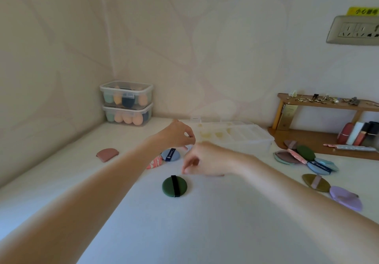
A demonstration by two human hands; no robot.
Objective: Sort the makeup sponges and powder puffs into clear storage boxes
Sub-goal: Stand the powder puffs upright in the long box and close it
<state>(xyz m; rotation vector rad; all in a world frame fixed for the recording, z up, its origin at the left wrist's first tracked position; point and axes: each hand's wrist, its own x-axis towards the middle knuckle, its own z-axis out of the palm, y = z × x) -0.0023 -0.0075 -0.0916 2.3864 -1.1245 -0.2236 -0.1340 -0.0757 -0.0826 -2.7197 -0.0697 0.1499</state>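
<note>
Left hand (176, 135) over surface (205, 222), fingers curled, tips pinched near something small and pale; what it holds, cannot tell. Right hand (207, 160) just beside it, fingers loosely curled downward, holding nothing visible. Long clear divided box (235, 135) behind hands, few yellowish pieces inside. Two stacked clear boxes (127, 103) in corner, lidded, holding sponges. Pile of puffs (305, 158) at right. Green puff (174, 186) just below right hand; blue puff (170, 155) between forearms.

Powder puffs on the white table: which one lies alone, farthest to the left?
The dusty pink half-round powder puff, lying by itself left of both hands; the other puffs lie mid-table or clustered at right.
</note>
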